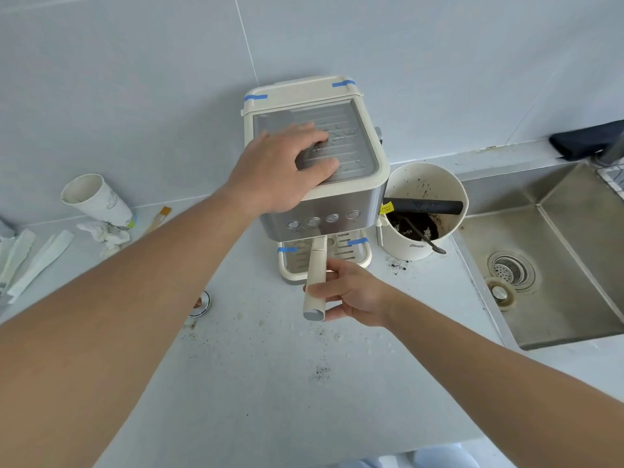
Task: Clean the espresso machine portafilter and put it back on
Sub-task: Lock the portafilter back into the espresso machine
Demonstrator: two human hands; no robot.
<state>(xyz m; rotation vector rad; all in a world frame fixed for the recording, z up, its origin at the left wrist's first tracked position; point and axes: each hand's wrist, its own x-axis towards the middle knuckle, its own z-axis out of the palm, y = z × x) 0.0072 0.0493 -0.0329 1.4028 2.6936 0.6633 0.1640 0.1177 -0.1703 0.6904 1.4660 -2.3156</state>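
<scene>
A cream and steel espresso machine [351,201] stands against the tiled wall. My left hand [287,167] lies flat on its grey top tray, fingers spread, holding nothing. The portafilter's cream handle [315,265] sticks out toward me from under the machine's front, over the drip tray [293,268]. My right hand [351,292] is closed around the outer end of that handle. The portafilter's basket end is hidden beneath the machine.
A cream knock box [452,231] with dark grounds, a black bar and a spoon sits right of the machine. A steel sink [567,265] lies further right. A paper cup [96,199], a crumpled tissue and white strips lie at left. Grounds and drops speckle the counter [287,383].
</scene>
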